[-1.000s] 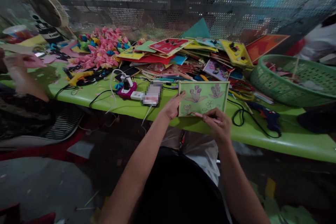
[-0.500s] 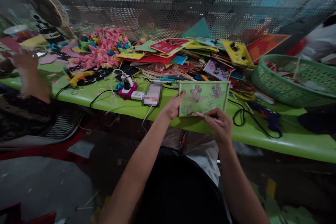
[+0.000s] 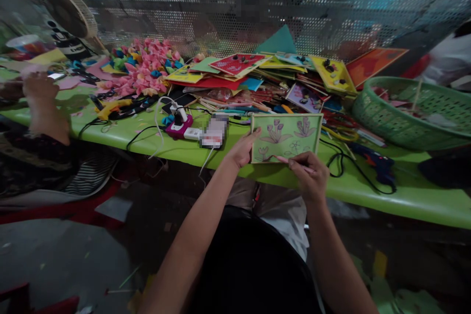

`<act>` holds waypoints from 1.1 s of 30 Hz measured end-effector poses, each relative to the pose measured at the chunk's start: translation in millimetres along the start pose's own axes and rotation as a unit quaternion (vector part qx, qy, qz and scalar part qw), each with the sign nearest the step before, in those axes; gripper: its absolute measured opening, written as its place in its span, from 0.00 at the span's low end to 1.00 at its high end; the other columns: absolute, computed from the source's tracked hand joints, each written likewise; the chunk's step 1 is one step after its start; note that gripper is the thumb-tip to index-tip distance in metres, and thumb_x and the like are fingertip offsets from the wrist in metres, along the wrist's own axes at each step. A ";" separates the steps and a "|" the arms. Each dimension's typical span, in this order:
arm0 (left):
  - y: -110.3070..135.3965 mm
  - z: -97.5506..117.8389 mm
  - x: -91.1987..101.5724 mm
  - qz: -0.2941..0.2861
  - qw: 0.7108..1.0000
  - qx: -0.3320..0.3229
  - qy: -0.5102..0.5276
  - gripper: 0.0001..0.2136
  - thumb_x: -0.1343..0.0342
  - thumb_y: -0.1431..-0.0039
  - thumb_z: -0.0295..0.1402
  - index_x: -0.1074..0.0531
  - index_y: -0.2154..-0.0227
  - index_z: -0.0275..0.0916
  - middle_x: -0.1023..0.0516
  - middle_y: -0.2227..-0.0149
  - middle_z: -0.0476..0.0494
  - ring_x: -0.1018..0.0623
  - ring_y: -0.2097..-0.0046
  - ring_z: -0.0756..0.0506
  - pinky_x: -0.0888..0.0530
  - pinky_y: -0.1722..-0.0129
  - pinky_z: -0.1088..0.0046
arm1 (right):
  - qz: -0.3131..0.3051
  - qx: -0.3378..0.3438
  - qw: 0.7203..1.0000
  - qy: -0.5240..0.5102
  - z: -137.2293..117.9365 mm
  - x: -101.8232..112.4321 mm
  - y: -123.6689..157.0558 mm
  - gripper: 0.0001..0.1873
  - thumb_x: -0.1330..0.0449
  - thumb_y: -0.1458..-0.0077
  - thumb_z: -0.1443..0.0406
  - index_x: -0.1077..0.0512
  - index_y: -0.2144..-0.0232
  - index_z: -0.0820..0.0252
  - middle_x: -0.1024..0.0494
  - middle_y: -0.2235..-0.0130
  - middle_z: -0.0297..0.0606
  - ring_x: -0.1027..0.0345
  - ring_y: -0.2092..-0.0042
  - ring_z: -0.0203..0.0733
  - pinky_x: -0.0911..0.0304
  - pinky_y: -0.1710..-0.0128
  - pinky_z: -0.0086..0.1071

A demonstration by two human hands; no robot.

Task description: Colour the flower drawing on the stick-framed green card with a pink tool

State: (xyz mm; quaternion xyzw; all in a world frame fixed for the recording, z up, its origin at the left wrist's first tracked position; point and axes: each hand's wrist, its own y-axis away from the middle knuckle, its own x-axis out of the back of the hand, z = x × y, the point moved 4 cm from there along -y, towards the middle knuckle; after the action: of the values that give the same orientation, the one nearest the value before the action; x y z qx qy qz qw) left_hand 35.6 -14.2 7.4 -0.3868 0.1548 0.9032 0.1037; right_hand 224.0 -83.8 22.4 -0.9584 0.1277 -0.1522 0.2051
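My left hand (image 3: 243,151) grips the left edge of a green framed picture (image 3: 286,130), thumb on its front. Purple flowers with leaves are drawn across its top, with paler flower outlines along the bottom. My right hand (image 3: 309,172) pinches a pink pen (image 3: 292,162), its tip at the lower part of the picture near a dark drawn line. The picture is tilted up at the front edge of the green table (image 3: 176,149). To its left lies a phone (image 3: 214,131) with a cable.
A purple power strip (image 3: 179,126) with plugs sits left of the phone. Behind are stacked framed pictures (image 3: 241,65) and pink paper flowers (image 3: 145,66). Rightward are a green basket (image 3: 408,132) and a glue gun (image 3: 375,161). Another person's hand (image 3: 40,89) is at far left.
My right hand and the pen have shifted slightly to the right along the picture's bottom, and the dark line there is longer. The other person's hand at far left has moved a little.
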 end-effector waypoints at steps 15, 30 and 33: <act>-0.5 -2.3 -0.9 -0.016 1.000 0.008 -0.014 0.19 0.38 0.32 0.37 0.24 0.42 0.36 0.14 0.50 0.33 0.16 0.45 0.34 0.25 0.38 0.49 | -0.116 0.022 0.993 -0.003 -3.2 -3.8 1.8 0.08 0.33 0.47 0.59 0.23 0.74 0.56 0.25 0.76 0.32 0.35 0.74 0.38 0.42 0.73 0.32; 1.7 -0.3 -3.0 0.008 1.000 0.006 -0.019 0.10 0.44 0.30 0.33 0.21 0.52 0.36 0.13 0.58 0.33 0.15 0.49 0.34 0.24 0.40 0.49 | -0.156 0.046 0.986 0.038 1.0 -10.1 2.8 0.08 0.32 0.43 0.58 0.22 0.70 0.56 0.20 0.73 0.33 0.29 0.72 0.39 0.38 0.71 0.32; 3.1 1.1 -5.6 0.002 1.000 -0.009 -0.020 0.10 0.47 0.28 0.31 0.21 0.54 0.33 0.13 0.58 0.33 0.16 0.47 0.34 0.27 0.37 0.50 | -0.160 0.048 0.986 0.026 -1.5 -12.3 2.7 0.09 0.32 0.42 0.58 0.21 0.69 0.56 0.19 0.72 0.34 0.28 0.70 0.40 0.36 0.70 0.31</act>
State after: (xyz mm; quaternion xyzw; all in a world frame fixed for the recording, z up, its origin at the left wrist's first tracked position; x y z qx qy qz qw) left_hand 37.7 -17.0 12.8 -0.3690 0.1458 0.9123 0.1015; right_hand 211.7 -82.9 19.6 -0.9511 -0.0299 -0.2138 0.2209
